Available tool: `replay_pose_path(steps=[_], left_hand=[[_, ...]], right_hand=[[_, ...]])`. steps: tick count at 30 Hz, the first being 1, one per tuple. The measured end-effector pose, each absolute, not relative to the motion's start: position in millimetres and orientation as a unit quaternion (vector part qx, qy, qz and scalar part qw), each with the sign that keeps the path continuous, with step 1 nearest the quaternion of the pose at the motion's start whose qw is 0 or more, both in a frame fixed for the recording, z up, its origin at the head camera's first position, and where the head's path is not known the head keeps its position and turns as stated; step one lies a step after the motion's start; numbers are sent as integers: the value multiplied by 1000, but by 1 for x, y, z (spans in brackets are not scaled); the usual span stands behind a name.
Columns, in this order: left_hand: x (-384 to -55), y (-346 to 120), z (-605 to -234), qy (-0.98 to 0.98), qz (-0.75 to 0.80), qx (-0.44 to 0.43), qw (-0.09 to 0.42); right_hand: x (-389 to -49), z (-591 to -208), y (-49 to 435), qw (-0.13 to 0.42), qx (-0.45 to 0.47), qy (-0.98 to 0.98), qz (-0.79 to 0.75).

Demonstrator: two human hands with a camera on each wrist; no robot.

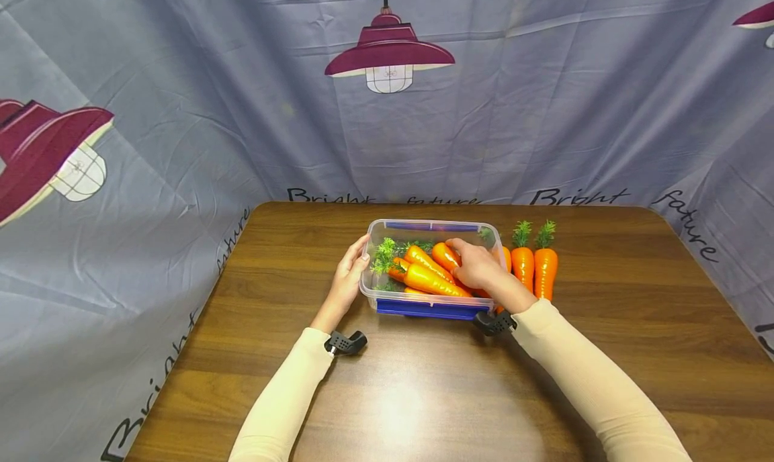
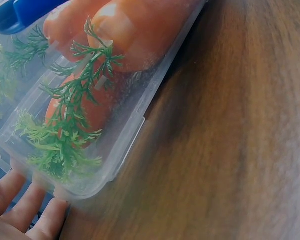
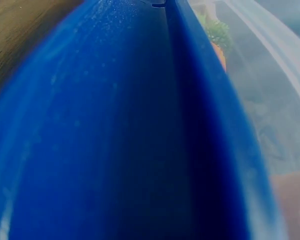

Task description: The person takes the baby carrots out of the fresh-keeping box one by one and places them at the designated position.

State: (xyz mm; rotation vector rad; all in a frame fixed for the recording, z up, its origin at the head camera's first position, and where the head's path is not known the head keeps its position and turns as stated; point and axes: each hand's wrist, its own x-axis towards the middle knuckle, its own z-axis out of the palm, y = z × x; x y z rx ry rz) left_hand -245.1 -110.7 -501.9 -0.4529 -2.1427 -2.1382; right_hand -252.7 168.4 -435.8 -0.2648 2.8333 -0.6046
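L hand [image 1: 349, 270] is at the L end of a clear plastic box [image 1: 373, 295]; grip is loose, fingers roughly straight vs. the outer wall, thumb by the rim, nothing clasped. L wrist view confirms fingertips touching the box corner from outside.

R hand [image 1: 480, 267] is inside the box, R half; grip is closed approx. to carrot width, fingers and thumb around the thick end of a carrot [image 1: 445, 255]. Its tip is hidden under the hand. R wrist view mostly shows the blue clip [image 3: 115, 125] up close, so no extra detail on that grip.

More carrots in box [image 1: 432, 281] lie slantwise, leafy tops twd. L. Box is upright on the wood surface [image 1: 345, 408], lid off. Just R of it, 2 carrots outside [image 1: 546, 270] lie side by side, tops twd. the far edge; another's partly visible next to the box. Grey-blue backdrop [image 1: 290, 113] w/ printed lamps behind.
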Motion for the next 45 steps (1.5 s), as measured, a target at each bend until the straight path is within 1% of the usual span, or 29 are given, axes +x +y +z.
replay_pose_path(steps=[8,14,21,28,33,41,45], left_hand=[[-245,-111,-503,-697,-701,-146,39],[-246,-112,-505,-696,-702,-146,38],[-245,-112,-505,-699,-699,-149,39],[-245,-112,-505,-700,-697,-148,43],[-245,-111,-505,-701,-696,-152,43],[-246,-111,-504,-704,-693,-147,46],[-245,-111,-503,-703,-695,-143,46]], right_hand=[[-253,-436,169,98,-104,957,-251],[-253,-436,170,115,-110,943,-293],[-253,-431,173,152,-109,918,-350],[-255,-430,175,158,-165,910,-346],[-253,-428,177,140,-159,912,-350],[-252,-416,184,70,-147,900,-405],[-250,-404,192,65,-121,884,-446]])
